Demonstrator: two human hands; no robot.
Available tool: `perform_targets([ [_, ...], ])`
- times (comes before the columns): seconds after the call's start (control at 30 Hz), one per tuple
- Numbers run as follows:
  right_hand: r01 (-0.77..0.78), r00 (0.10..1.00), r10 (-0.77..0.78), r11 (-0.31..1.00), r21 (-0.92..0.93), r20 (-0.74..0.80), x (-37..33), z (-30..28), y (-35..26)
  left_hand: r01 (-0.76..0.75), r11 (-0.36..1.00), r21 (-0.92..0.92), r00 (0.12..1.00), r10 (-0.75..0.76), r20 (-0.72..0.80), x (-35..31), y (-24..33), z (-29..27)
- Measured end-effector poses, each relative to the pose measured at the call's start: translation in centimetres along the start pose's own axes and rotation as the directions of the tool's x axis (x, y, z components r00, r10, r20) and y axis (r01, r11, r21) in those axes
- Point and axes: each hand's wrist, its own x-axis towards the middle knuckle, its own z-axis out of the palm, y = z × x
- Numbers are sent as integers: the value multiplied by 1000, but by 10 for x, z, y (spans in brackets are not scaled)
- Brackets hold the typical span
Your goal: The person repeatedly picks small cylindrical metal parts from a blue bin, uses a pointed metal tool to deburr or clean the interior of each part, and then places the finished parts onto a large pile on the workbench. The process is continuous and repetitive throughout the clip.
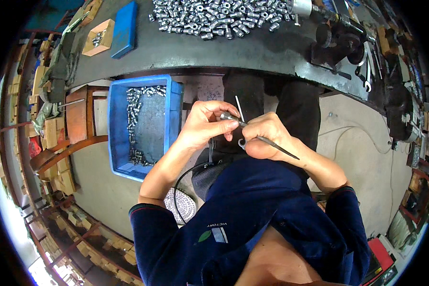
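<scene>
Clamping left grip (pixel 201 125) on fitting (pixel 226 116), right grip (pixel 267 128) on possible tool (pixel 280 148), bin (pixel 173 114) of parts (pixel 132 110)

Navy-blue short-sleeved shirt (pixel 252 190), neckline open in V. Left sleeve (pixel 152 238): cuff edged with thin red piping. Chest emblem (pixel 219 234): green leaf shape beside pale striped block, small white lettering adjacent. Trousers (pixel 298 107): black, loose-cut.

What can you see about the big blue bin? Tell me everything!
The blue bin is a rectangular, open-topped box with solid walls; it looks like plastic. It stands upright to the person's left, near the workbench. Small shiny metal pieces lie inside, mostly along its far, left and near sides. The left forearm overlaps its near right corner in view; I can't tell whether they touch.
</scene>
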Motion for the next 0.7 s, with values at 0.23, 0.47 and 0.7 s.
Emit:
perform_targets([
  [0.23,28,1000,-28,1000,0,-11,-1,-12,-2,-109,988,-109,990,98,-102,1,2,-8],
  [0.47,103,987,-117,987,-120,-112,-1,-32,-35,-98,516,851,858,478,-191,1,-5,-27],
  [0.7,139,989,-140,990,-22,-55,5,-23,-39,-145,248,958,820,572,-24,-1,-9,-28],
])
